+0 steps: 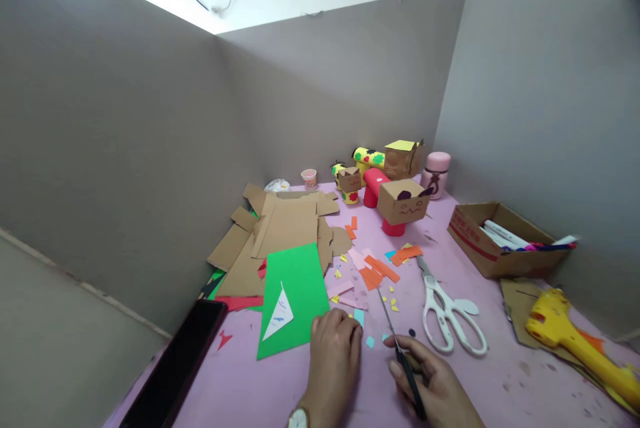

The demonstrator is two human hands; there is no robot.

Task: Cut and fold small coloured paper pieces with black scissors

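My left hand (334, 355) rests on the purple table with its fingers curled in, at the lower right corner of a green sheet (300, 341). Whatever may be under those fingers is hidden; a light blue paper strip (359, 317) lies right at the knuckles. On the green sheet is a white paper triangle (281, 316) with blue marks. In my right hand (430, 375) is a black-handled tool with a long thin metal blade (411, 381), seen nearly edge-on. Its tip points away from me toward orange paper pieces (371, 278). White-handled scissors (453, 318) lie right of it.
Flattened cardboard (290, 221) lies behind the green sheet; a black phone (177, 361) is at left. Cardboard-headed animal figures (403, 201), a paper cup (309, 179) and a pink flask (436, 175) stand behind. A box of markers (480, 251) and yellow glue gun (575, 341) are right.
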